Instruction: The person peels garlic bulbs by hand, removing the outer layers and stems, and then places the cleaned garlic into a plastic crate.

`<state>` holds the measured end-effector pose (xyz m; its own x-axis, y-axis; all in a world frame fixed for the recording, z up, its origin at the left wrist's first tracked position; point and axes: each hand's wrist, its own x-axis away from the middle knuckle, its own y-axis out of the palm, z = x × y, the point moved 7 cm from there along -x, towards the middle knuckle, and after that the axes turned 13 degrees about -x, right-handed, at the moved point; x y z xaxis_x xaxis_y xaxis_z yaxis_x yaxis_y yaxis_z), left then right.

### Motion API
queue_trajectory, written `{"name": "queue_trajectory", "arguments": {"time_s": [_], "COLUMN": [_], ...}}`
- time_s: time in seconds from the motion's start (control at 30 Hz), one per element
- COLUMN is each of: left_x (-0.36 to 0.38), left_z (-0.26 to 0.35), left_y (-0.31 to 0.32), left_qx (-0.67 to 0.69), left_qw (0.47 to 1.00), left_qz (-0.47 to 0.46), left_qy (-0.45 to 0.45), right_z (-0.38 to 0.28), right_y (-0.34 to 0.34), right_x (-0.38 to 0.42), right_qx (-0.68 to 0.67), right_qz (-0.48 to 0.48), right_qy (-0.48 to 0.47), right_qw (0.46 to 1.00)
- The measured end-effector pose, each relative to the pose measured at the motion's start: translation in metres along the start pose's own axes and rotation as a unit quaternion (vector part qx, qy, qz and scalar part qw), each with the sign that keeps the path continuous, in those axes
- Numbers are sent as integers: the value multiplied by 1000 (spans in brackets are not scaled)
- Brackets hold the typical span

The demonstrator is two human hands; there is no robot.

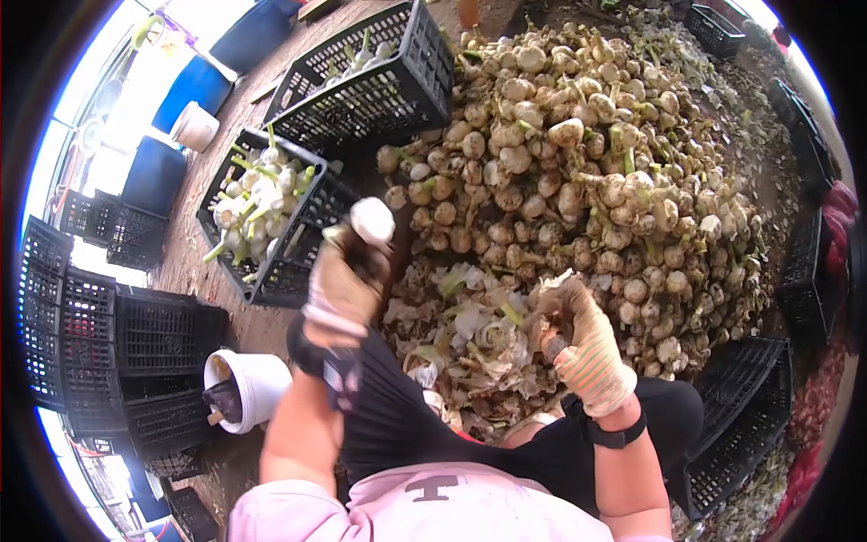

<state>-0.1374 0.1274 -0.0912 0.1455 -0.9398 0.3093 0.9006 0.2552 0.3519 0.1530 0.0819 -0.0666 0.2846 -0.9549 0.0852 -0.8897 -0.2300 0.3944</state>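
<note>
My left hand [348, 282], in a soiled striped work glove, is closed around a clean white garlic bulb [372, 221] and blurred by motion. It is beside the near crate of trimmed garlic [262, 199]. Over the loose garlic skins [479, 334] between my legs, my right hand [594, 352] has its gloved fingers curled together. A pale papery scrap [555, 280] shows at those fingertips, and a short brown piece sticks out by the palm; I cannot tell what it is. A large heap of dirty, unpeeled garlic bulbs [578, 135] lies just beyond.
Another black crate [361, 81] holding some garlic stands behind the near one. At left are a white bucket [257, 390] and stacked black crates [163, 339]. More crates [736, 415] sit at my right knee. Blue tubs [191, 90] stand farther back.
</note>
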Motion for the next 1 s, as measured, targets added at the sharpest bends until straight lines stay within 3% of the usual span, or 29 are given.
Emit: {"name": "queue_trajectory", "arguments": {"time_s": [0.07,0.1,0.13,0.17,0.2,0.23,0.3,0.33,0.37,0.4,0.47,0.5,0.53,0.57,0.6,0.63,0.67,0.73,0.77,0.8,0.83,0.87,0.93,0.97,1.0], "left_x": [-41,-87,-91,-130,-144,-147,-179,-145,-139,-125,-117,-113,-122,-133,-144,-155,-150,-144,-129,-99,-68,-42,0,20,35], "left_z": [75,96,140,168,174,170,127,91,58,13,-51,-73,-99,-120,-132,-137,-128,-111,-93,-67,-45,-32,-20,-15,-14], "left_y": [8,2,23,6,27,53,91,146,176,207,256,275,281,284,285,279,280,278,281,289,298,301,303,305,304], "left_qx": [-278,182,93,-20,135,107,-43,-208,-404,-262,-540,-645,-685,-723,-705,-658,-617,-545,-561,-623,-670,-634,-670,-639,-658], "left_qw": [935,972,961,940,977,984,978,945,874,932,769,657,640,620,637,689,722,757,722,646,586,579,522,541,529], "left_qz": [54,-65,-16,-143,-131,-4,-30,-121,-128,-221,-196,-160,-146,-129,-147,-133,-139,-165,-185,-201,-226,-275,-309,-330,-329], "left_qy": [211,131,260,309,102,146,202,220,238,115,280,357,317,277,277,274,281,322,360,394,396,433,427,435,423], "right_z": [-4,-9,-10,-9,-11,-2,0,-16,-5,-13,-21,-20,-17,-16,-17,-18,-15,-33,-37,-44,-47,-53,-47,-40,-23], "right_y": [2,6,7,8,10,8,2,-1,-9,-14,-24,-33,-39,-40,-45,-54,-61,-81,-89,-94,-100,-101,-97,-93,-88], "right_x": [2,2,2,2,1,2,1,0,-2,-3,-3,-2,-1,-3,-5,-3,-4,-1,0,0,-2,-5,-18,-19,-21], "right_qx": [9,76,106,137,151,55,93,168,12,90,173,96,15,18,-89,-196,-246,122,311,380,433,433,452,458,409], "right_qz": [1,-15,-31,-46,-52,-61,-51,-34,-15,0,22,37,53,59,89,117,126,221,242,269,270,269,192,151,118], "right_qy": [10,21,-6,-34,-66,63,8,-26,5,-47,-95,-78,-63,-65,-100,-135,-106,-137,-147,-135,-132,-134,-17,43,-32], "right_qw": [1000,997,994,989,985,995,994,985,1000,995,980,992,997,996,987,964,955,958,907,875,850,850,871,875,904]}}
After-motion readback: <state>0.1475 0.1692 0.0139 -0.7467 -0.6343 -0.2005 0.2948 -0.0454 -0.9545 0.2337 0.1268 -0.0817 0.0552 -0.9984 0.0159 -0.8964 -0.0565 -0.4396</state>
